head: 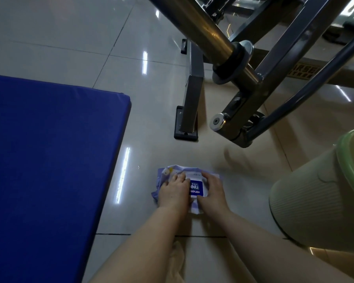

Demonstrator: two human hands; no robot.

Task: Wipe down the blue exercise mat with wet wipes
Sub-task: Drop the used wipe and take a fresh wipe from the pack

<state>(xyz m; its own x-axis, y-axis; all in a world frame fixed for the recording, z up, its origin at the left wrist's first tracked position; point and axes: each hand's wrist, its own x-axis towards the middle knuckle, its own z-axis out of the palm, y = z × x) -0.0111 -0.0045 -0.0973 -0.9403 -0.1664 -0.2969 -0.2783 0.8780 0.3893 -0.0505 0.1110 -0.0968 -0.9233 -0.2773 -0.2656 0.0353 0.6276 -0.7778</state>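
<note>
Blue mat (49, 156) edge left, both hands (174, 194) (212, 193) on wipes pack (195, 185)

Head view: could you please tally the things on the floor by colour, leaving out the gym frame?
Blue: 1, the exercise mat
Blue and white: 1, the wet wipes pack, with the left hand and right hand on it
Pale green: 1, the bin
Total: 3
</note>
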